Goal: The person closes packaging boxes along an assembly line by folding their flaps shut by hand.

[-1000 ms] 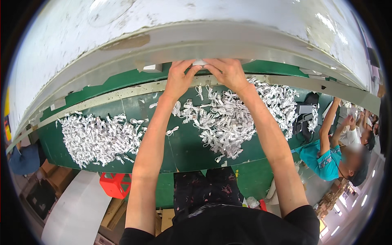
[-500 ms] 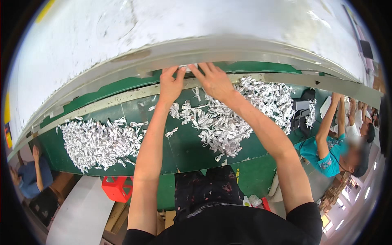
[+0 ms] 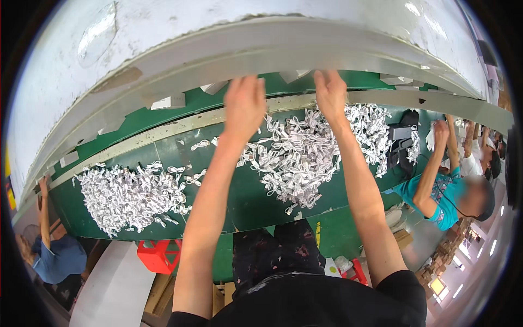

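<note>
My left hand [image 3: 245,106] reaches over the pale rail at the front of the green belt. It is blurred, its thumb stands off from the fingers, and nothing shows in it. Farther right, my right hand [image 3: 330,98] extends its fingers over the belt, with no object visible in them. Between the two hands a small white box [image 3: 294,75] lies on the belt, nearer my right fingertips. Another white box [image 3: 214,87] lies just left of my left hand. Below my hands spreads a heap of bundled white cables [image 3: 299,158] on the green table.
A second cable heap [image 3: 133,196] lies at the left. More white boxes [image 3: 170,101] sit along the green belt [image 3: 199,99], beneath an overhanging pale shelf [image 3: 229,49]. At right are black adapters [image 3: 400,132] and a co-worker in teal [image 3: 436,196]. A red stool [image 3: 158,256] stands below.
My hands have moved apart, the left one slightly lower and the right one farther right. The white item that was between my fingers is out of them. Several white boxes now show along the belt.
</note>
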`<control>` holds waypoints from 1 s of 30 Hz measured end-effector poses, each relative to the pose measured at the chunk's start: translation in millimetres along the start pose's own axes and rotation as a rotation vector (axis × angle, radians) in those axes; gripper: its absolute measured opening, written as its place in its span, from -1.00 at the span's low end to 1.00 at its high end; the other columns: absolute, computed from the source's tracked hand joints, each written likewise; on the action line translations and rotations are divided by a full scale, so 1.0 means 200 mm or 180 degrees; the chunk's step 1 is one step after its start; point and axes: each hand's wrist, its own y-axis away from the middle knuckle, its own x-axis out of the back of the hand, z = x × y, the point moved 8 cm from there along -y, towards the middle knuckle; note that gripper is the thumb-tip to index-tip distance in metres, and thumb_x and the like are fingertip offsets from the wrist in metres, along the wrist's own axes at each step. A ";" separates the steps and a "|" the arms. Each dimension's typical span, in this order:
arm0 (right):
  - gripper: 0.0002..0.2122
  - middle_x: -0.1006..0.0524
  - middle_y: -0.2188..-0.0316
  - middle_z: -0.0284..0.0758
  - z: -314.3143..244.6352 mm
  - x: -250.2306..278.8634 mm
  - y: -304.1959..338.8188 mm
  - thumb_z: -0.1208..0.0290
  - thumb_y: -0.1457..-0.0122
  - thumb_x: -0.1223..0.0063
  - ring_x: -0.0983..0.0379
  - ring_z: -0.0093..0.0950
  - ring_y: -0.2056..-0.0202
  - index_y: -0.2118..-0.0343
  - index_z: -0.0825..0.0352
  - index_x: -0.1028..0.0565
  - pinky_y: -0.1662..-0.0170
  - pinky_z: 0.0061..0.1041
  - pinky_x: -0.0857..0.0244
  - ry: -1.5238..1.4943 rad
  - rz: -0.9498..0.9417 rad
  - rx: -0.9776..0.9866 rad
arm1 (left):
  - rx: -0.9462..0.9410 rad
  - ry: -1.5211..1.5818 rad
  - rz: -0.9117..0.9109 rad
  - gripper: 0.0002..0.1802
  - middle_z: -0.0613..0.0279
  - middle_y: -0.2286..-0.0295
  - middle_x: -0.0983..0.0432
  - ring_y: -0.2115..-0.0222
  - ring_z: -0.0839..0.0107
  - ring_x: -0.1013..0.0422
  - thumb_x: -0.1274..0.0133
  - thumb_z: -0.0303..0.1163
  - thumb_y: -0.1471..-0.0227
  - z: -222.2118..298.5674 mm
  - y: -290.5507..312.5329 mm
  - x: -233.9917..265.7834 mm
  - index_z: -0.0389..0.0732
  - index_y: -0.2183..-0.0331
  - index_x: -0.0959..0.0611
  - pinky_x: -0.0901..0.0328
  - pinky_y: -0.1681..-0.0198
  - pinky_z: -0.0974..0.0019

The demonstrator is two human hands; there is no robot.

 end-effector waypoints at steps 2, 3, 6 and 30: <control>-0.71 -0.69 0.09 -0.20 0.07 -0.10 0.01 0.49 -0.40 -0.09 -0.63 -0.43 0.10 -0.12 0.40 -0.61 -0.01 -0.39 -0.49 -0.0698 -0.0089 -0.0185 | 0.0501 0.0701 -0.0380 -0.57 -0.02 0.00 -0.58 0.11 0.17 -0.57 0.02 -0.34 -0.43 -0.10 -0.02 -0.21 -0.29 -0.22 -0.58 -0.49 0.05 0.16; -0.71 -0.69 0.09 -0.20 0.02 -0.18 0.02 0.49 -0.40 -0.09 -0.63 -0.43 0.10 -0.12 0.40 -0.61 -0.01 -0.39 -0.49 -0.0786 -0.0135 -0.0161 | 0.0956 0.1120 -0.0689 -0.54 0.06 0.00 -0.59 0.12 0.31 -0.57 0.06 -0.27 -0.48 -0.25 0.02 -0.29 -0.29 -0.26 -0.55 -0.51 0.11 0.25; -0.67 -0.69 0.08 -0.24 0.05 -0.25 0.07 0.41 -0.39 -0.19 -0.61 -0.55 0.13 -0.15 0.42 -0.60 0.06 -0.53 -0.51 -0.0958 -0.0407 -0.0413 | 0.1449 0.1647 -0.0788 -0.51 0.17 -0.01 -0.59 0.10 0.45 -0.54 0.12 -0.18 -0.53 -0.32 0.07 -0.40 -0.26 -0.27 -0.54 -0.49 0.12 0.33; -0.89 -0.60 0.50 -0.45 -0.09 -0.53 0.06 0.56 -0.24 -0.25 -0.42 -0.65 0.47 0.19 0.36 -0.69 0.34 -0.53 -0.35 -0.1388 -0.1000 -0.0322 | 0.1580 0.1736 0.0086 -0.84 0.46 0.34 -0.64 0.30 0.62 -0.48 -0.27 -0.43 -0.25 -0.57 0.10 -0.23 -0.28 0.16 -0.79 -0.35 0.15 0.43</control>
